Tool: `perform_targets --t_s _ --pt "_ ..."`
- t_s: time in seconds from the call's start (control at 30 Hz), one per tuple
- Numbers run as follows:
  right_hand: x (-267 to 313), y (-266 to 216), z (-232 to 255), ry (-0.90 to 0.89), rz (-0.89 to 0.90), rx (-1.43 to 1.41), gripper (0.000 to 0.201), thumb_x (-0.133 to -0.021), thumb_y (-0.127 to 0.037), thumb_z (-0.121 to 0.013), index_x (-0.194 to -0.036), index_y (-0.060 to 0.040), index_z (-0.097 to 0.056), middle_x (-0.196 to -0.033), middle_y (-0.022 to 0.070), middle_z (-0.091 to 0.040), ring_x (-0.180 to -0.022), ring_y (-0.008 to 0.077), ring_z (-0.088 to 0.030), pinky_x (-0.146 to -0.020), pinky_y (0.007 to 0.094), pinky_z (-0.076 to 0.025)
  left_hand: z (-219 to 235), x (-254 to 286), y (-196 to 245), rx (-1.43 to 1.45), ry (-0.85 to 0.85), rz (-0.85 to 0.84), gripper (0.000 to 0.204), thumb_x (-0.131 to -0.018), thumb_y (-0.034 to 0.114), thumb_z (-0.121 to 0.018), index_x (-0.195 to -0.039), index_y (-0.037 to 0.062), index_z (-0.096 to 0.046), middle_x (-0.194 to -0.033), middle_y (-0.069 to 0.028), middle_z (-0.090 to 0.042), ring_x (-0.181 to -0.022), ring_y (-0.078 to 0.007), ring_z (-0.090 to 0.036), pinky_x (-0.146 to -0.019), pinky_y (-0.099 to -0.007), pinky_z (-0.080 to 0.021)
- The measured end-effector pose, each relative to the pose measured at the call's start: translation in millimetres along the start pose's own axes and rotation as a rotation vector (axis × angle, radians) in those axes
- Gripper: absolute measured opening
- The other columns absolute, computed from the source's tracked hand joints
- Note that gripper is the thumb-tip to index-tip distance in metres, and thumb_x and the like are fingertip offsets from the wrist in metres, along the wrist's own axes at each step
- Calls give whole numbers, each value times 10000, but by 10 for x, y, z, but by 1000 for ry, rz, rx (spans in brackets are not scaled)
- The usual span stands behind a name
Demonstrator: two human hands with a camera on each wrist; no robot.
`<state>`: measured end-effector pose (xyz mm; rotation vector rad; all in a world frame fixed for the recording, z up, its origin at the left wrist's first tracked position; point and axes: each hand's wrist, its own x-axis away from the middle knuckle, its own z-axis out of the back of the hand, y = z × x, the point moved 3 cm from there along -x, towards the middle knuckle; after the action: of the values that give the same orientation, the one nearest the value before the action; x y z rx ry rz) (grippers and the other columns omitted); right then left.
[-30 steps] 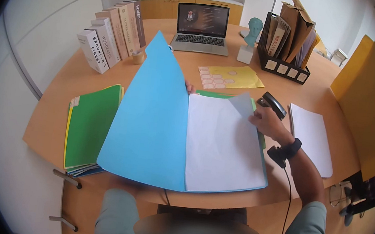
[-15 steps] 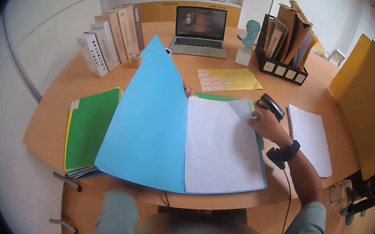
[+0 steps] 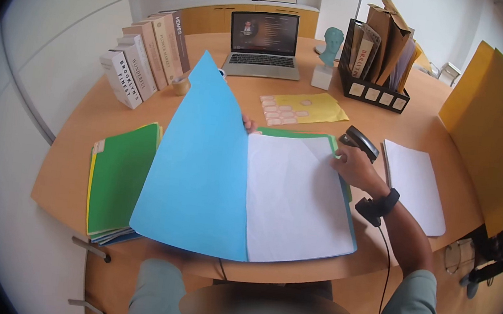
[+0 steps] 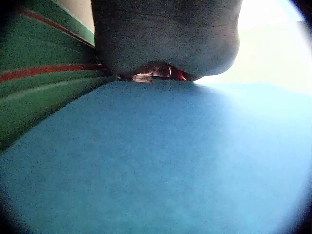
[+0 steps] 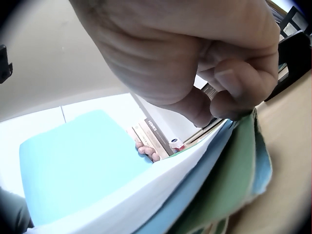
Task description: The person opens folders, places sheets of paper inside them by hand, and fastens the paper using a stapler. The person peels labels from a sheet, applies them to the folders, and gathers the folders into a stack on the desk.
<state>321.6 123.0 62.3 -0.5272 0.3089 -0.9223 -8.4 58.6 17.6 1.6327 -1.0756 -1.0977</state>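
Observation:
A blue folder (image 3: 193, 175) lies open in front of me, its left cover raised at a slant. My left hand (image 3: 248, 124) grips that cover near its top inner edge; only fingertips show past it, the rest being hidden behind. White paper (image 3: 299, 200) lies flat on the folder's right side. At its top right corner my right hand (image 3: 359, 167) has curled fingers, thumb and forefinger pinching at the sheets' edge. Below the blue folder, a green folder (image 5: 222, 180) shows in the right wrist view. The left wrist view has the left hand (image 4: 165, 39) against the blue cover.
Green and yellow folders (image 3: 122, 179) are stacked at left. A black stapler-like device (image 3: 360, 143) sits just beyond my right hand, with white sheets (image 3: 412, 188) and a standing yellow folder (image 3: 489, 140) farther right. Books (image 3: 145, 58), a laptop (image 3: 263, 43), a bust (image 3: 328, 54) and a file box (image 3: 374, 87) stand behind.
The paper's top right corner, lifted and bent earlier, now lies down. My right hand stays at that corner, and my left keeps hold of the raised blue cover. The head view has shifted slightly.

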Motion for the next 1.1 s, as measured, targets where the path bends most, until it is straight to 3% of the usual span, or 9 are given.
perform_targets --t_s 0.2,0.33,0.43,0.57,0.67,0.77,0.87,0.97,1.1 --pt "-121 73 195 64 79 60 252 -851 -159 -695 -961 62 -642 -798 181 -662 -732 280 -667 -687 377 -508 -26 -67 -1 -23 -14 4 295 -980 237 -532 -1118 -6 -627 -955 -44 -621 -848 -136 -589 -727 -273 -481" --pt "-331 199 499 413 75 48 319 -847 -168 -684 -1081 48 -673 -890 217 -691 -862 372 -681 -786 414 -530 -20 -141 -14 -40 -19 3 295 -980 239 -533 -1116 -5 -627 -951 -43 -621 -843 -135 -589 -723 -272 -481" --pt "-549 577 562 487 284 316 422 -857 -194 -671 -1198 53 -642 -1019 238 -700 -959 423 -660 -878 439 -525 -31 -148 -2 -54 -26 7 295 -980 240 -535 -1116 -5 -628 -948 -42 -621 -840 -134 -589 -720 -271 -480" --pt "-756 796 495 106 -57 194 478 -832 -240 -700 -1215 34 -615 -1073 238 -691 -1062 410 -638 -966 448 -488 -28 -133 -6 -66 -30 10 295 -979 241 -536 -1115 -4 -628 -944 -41 -620 -835 -133 -588 -716 -270 -480" --pt "-691 630 460 8 23 380 430 -822 -232 -682 -1165 22 -626 -1057 237 -692 -1042 404 -643 -936 445 -498 -29 -122 -5 -72 -32 13 294 -979 242 -538 -1114 -4 -628 -941 -41 -620 -831 -132 -588 -713 -270 -479" --pt "-713 555 369 26 11 476 292 -828 -137 -632 -1088 -4 -626 -1052 207 -695 -1035 382 -654 -905 457 -513 -17 -114 -6 -79 -29 16 294 -979 243 -539 -1113 -4 -629 -938 -40 -619 -828 -131 -588 -710 -269 -479" --pt "-747 272 304 204 264 433 284 -811 -66 -610 -1091 -14 -615 -1073 196 -677 -1063 366 -638 -908 447 -509 -19 -101 -5 -84 -31 22 294 -979 244 -540 -1112 -3 -629 -935 -39 -619 -824 -130 -588 -706 -268 -479" --pt "-819 -115 168 179 385 449 285 -810 -25 -609 -1095 -15 -608 -1119 179 -653 -1103 352 -621 -925 447 -492 -47 -105 15 -89 -37 27 294 -979 244 -541 -1112 -3 -629 -931 -39 -619 -821 -130 -587 -703 -268 -478" --pt "-1033 -250 14 328 366 641 281 -812 -13 -613 -1092 -27 -610 -1162 168 -637 -1131 352 -611 -942 460 -468 -39 -105 7 -89 -38 29 294 -978 246 -543 -1110 -2 -630 -927 -38 -618 -816 -128 -587 -699 -267 -478"
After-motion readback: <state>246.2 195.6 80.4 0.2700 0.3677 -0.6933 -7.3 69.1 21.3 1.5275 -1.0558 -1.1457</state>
